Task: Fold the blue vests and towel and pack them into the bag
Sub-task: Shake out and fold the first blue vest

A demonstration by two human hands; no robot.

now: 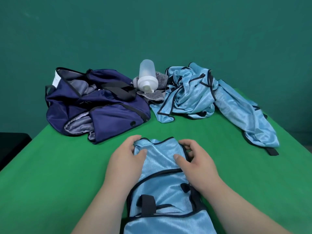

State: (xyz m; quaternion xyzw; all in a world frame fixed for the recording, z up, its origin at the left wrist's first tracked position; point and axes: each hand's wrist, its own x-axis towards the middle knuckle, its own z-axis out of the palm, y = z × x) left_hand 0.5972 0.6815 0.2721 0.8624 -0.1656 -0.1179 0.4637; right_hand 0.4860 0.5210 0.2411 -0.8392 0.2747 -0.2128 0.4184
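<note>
Vest (162, 168): head view shows it half folded at the near edge of the table (50, 183).
Left hand (125, 159): pinches its far left corner, thumb on top.
Right hand (196, 160): pinches the far right corner the same way.
Still to do: other vests (190, 93) heaped far right; towel (152, 97) under a bottle (146, 75).
Bag (108, 107): open, far left. I see nothing blue packed.

Left hand (125, 155) and right hand (198, 160) in a pinch on the far edge of the blue vest (162, 168), bag (108, 100) beyond
</note>
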